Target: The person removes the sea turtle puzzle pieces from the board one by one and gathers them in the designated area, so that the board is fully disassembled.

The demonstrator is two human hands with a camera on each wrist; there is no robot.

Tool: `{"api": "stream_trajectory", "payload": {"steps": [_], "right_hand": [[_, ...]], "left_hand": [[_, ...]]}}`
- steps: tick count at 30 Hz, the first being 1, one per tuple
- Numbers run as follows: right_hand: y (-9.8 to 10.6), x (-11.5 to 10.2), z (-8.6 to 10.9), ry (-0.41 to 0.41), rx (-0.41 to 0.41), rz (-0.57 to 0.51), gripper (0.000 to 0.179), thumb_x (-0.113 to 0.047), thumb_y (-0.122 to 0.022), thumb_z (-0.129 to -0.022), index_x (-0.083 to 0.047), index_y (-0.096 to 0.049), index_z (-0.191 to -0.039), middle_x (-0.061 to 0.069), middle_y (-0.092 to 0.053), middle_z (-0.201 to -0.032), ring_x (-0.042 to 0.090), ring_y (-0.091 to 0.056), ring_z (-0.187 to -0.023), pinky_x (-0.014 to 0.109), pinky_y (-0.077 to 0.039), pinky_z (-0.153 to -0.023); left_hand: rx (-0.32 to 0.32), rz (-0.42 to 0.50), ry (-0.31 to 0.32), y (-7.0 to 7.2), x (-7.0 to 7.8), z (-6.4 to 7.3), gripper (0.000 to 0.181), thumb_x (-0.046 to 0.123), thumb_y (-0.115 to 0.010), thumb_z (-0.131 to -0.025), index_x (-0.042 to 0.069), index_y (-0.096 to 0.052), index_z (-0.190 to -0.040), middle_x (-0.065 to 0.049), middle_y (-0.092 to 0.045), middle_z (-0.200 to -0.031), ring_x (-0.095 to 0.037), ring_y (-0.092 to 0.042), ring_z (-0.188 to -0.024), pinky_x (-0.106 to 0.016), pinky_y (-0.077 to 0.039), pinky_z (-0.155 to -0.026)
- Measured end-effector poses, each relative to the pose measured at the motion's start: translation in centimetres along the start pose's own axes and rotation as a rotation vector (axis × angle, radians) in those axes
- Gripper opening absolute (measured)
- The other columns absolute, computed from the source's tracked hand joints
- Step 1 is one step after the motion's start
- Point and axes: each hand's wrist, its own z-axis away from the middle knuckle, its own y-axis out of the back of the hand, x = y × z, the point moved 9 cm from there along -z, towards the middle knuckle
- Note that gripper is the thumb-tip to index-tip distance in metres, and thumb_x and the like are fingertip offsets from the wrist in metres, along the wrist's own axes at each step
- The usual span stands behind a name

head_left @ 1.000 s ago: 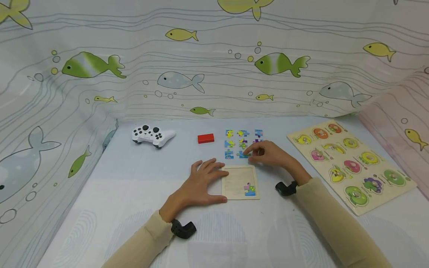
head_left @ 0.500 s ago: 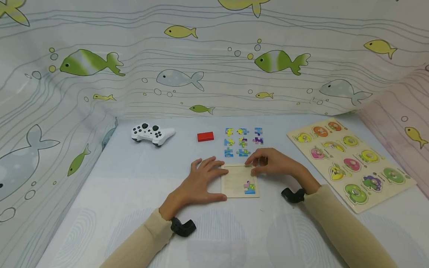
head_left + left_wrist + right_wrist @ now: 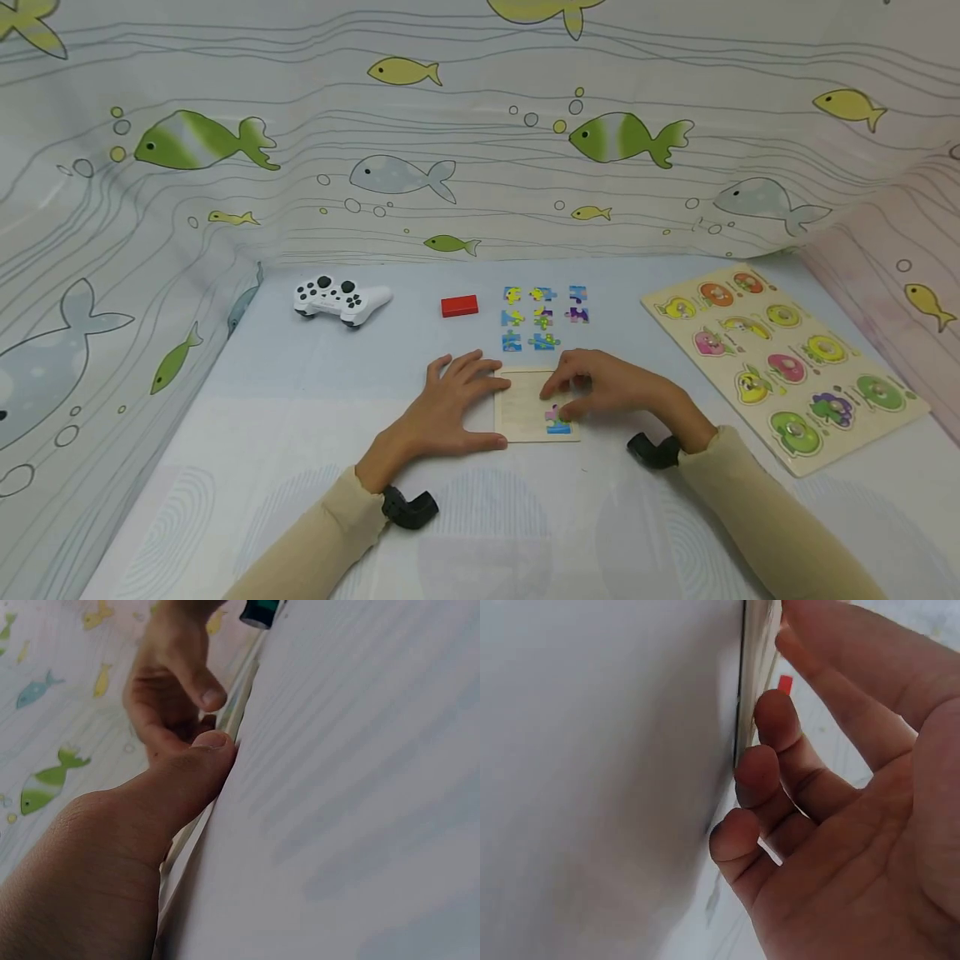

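Observation:
A shallow square wooden puzzle tray (image 3: 517, 408) lies flat in the middle of the table, with a pink, green and blue jigsaw piece (image 3: 557, 425) in its near right corner. My left hand (image 3: 446, 412) is spread at the tray's left side, its thumb and a fingertip right at the rim. Over the tray's right side is my right hand (image 3: 607, 383), index fingertip above the piece and thumb overlapping its right part, with a gap between them. In the right wrist view, the other fingers (image 3: 757, 776) are loosely bent beside the tray edge. The piece is partly hidden by the thumb.
Behind the tray, several loose jigsaw pieces (image 3: 542, 317) lie in rows. A red block (image 3: 459, 306) and a white game controller (image 3: 341, 300) lie to their left. At the right is a wooden fruit puzzle board (image 3: 750, 358). A fish-patterned curtain (image 3: 510, 200) stands behind.
My right hand has moved from the loose pieces toward me, over the tray's right side and the piece in it. The left hand has stayed at the tray's left rim.

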Motion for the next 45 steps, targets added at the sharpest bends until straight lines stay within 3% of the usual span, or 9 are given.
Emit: {"api": "stream_trajectory", "payload": {"steps": [14, 27, 35, 45], "right_hand": [[-1.1, -1.5, 0.4, 0.016, -0.064, 0.036, 0.027, -0.017, -0.083, -0.082, -0.026, -0.078, -0.108, -0.003, -0.062, -0.100, 0.017, -0.050, -0.099, 0.034, -0.043, -0.089], [-1.2, -1.3, 0.6, 0.031, -0.083, 0.007, 0.029, -0.018, -0.084, -0.082, -0.026, -0.074, -0.108, -0.002, -0.061, -0.102, 0.016, -0.051, -0.101, 0.034, -0.044, -0.091], [-1.1, -1.3, 0.7, 0.036, -0.087, -0.047, 0.029, -0.019, -0.085, -0.082, -0.025, -0.074, -0.107, -0.004, -0.066, -0.101, 0.017, -0.056, -0.097, 0.030, -0.046, -0.086], [-1.2, -1.5, 0.6, 0.035, -0.096, -0.030, 0.033, -0.017, -0.087, -0.080, -0.024, -0.074, -0.110, -0.007, -0.066, -0.095, 0.016, -0.056, -0.093, 0.028, -0.047, -0.084]], "left_hand": [[0.006, 0.010, -0.006, 0.2, 0.1, 0.0, 0.075, 0.069, -0.069, -0.080, 0.031, -0.056, -0.144, 0.002, -0.045, -0.157, -0.028, -0.026, -0.155, -0.065, -0.013, -0.119], [0.007, 0.008, -0.007, 0.1, 0.0, 0.0, 0.075, 0.069, -0.070, -0.080, 0.032, -0.056, -0.144, 0.002, -0.045, -0.157, -0.028, -0.026, -0.155, -0.064, -0.013, -0.119], [-0.006, 0.010, 0.002, -0.1, 0.0, 0.0, 0.075, 0.069, -0.069, -0.080, 0.032, -0.055, -0.144, 0.003, -0.044, -0.158, -0.027, -0.025, -0.155, -0.064, -0.012, -0.120], [-0.001, 0.003, -0.002, -0.1, -0.1, 0.0, 0.076, 0.069, -0.070, -0.080, 0.033, -0.055, -0.145, 0.003, -0.043, -0.158, -0.026, -0.024, -0.156, -0.063, -0.012, -0.120]]}}
